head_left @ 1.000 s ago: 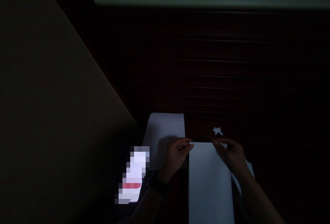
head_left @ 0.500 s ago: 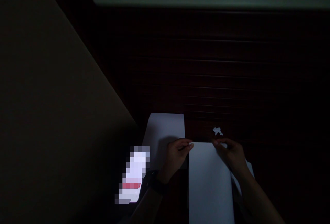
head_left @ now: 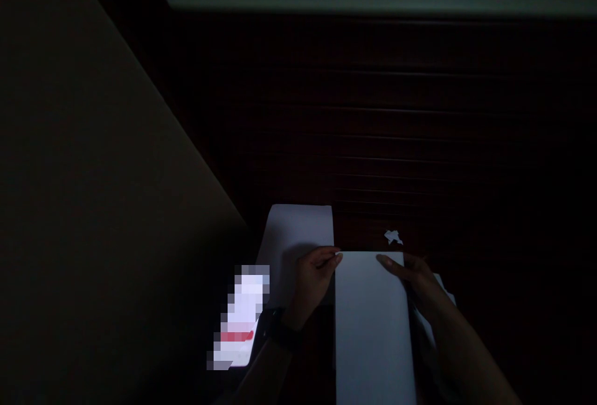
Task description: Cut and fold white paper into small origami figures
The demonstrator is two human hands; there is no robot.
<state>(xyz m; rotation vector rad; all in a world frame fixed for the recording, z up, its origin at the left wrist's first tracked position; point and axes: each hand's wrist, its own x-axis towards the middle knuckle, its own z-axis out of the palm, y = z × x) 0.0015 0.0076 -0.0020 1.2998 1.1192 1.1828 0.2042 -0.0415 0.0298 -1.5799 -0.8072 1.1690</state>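
A long white sheet of paper (head_left: 373, 324), seemingly folded, runs from between my hands down past the lower edge of the view. My left hand (head_left: 314, 277) pinches its far left corner between thumb and fingers. At the far right corner, my right hand (head_left: 422, 280) grips the sheet, thumb flat on top and fingers behind it. Another white sheet (head_left: 301, 221) lies beyond my left hand, partly covered by it and in its shadow. A dark band circles my left wrist.
A lit phone screen (head_left: 245, 311), blurred out, glows left of my left forearm. A small torn paper scrap (head_left: 393, 237) lies beyond the held sheet. More white paper (head_left: 426, 324) shows under my right forearm. The surroundings are very dark, with a plain slanting surface (head_left: 93, 206) at left.
Both hands have shifted slightly left and away from me with the paper. My right hand's fingers have gone behind the sheet's corner, leaving the thumb on top.
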